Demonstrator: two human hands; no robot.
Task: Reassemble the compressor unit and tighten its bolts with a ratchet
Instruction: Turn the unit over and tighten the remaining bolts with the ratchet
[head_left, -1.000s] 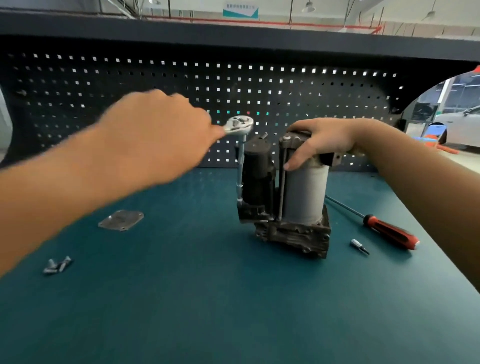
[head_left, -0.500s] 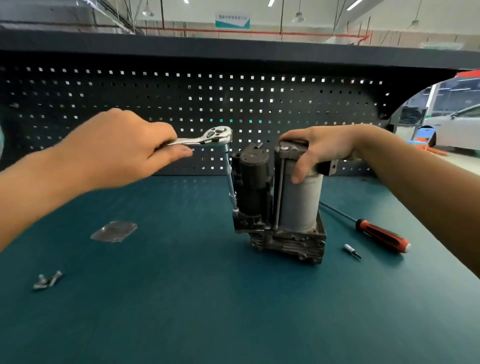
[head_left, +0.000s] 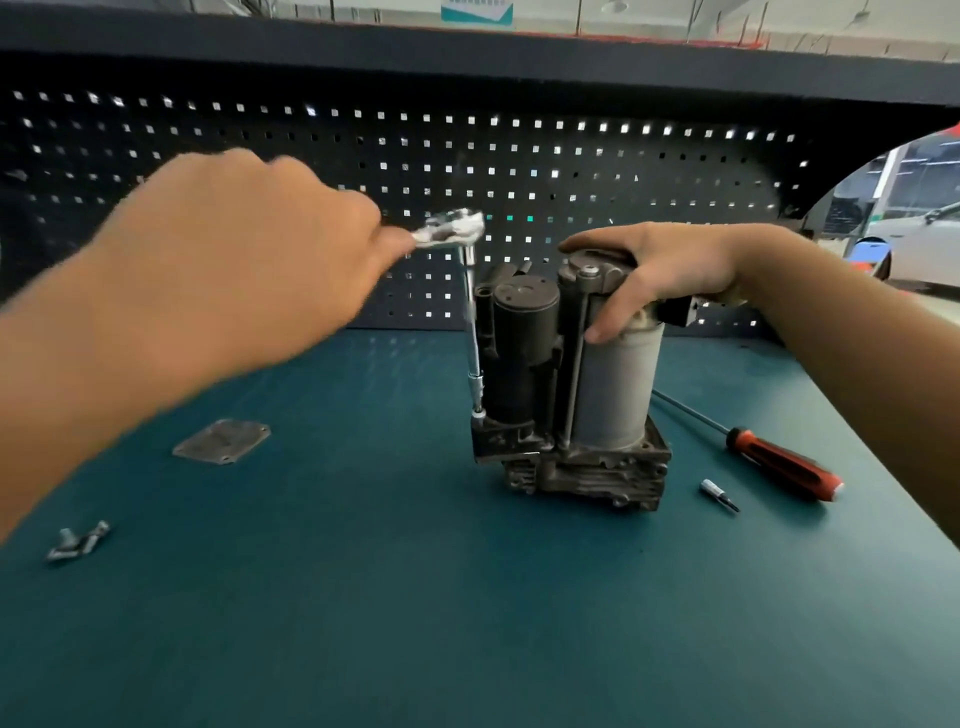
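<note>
left hand (head_left: 249, 260) raised, blurred, grip clamped on ratchet (head_left: 452, 231) handle | right hand (head_left: 660, 270) grip curled over compressor (head_left: 566, 395) top | compressor upright on table (head_left: 415, 597), under right grip, right of left grip

Centre: compressor unit (head_left: 571, 395) upright on the bench (head_left: 415, 623), in front of the pegboard (head_left: 363, 156)
Left of unit: ratchet (head_left: 452, 231), head above, extension running down the unit's left side to its base; left grip (head_left: 234, 260) holds the handle
Top of unit: right grip (head_left: 660, 270) holds the right cylinder's cap
Far left: cover plate (head_left: 222, 441) flat; bolts (head_left: 78, 543) nearer, well apart
Right: screwdriver (head_left: 779, 462) beside the unit; bit (head_left: 719, 496) just before it
</note>
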